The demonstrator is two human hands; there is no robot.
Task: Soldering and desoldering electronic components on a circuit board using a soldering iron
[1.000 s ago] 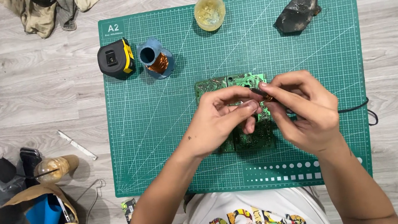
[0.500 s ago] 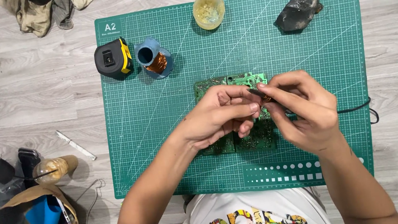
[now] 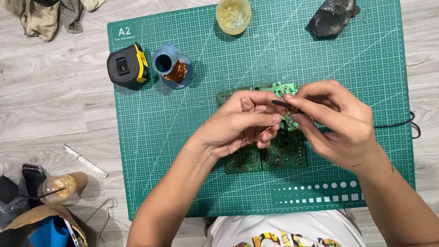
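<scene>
Both hands meet over a green circuit board (image 3: pixel 268 154) that lies on the cutting mat (image 3: pixel 334 59) directly beneath them. The left hand (image 3: pixel 239 124) pinches a thin copper wire (image 3: pixel 262 132); the right hand (image 3: pixel 336 123) pinches a slim dark tool (image 3: pixel 279 102) whose tip points toward the left fingers. Beyond the left hand stand a copper wire spool (image 3: pixel 172 68) and a black-and-yellow tape measure (image 3: pixel 126 67); farther off sits a yellowish round container (image 3: pixel 233 13), and beyond the right hand a dark lump (image 3: pixel 333 12).

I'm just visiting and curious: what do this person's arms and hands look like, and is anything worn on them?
Both forearms are bare: no sleeves, gloves, watch or rings show on the left hand or the right hand. A small dark mark shows near the right wrist. The person wears a white shirt with a colourful print.
</scene>
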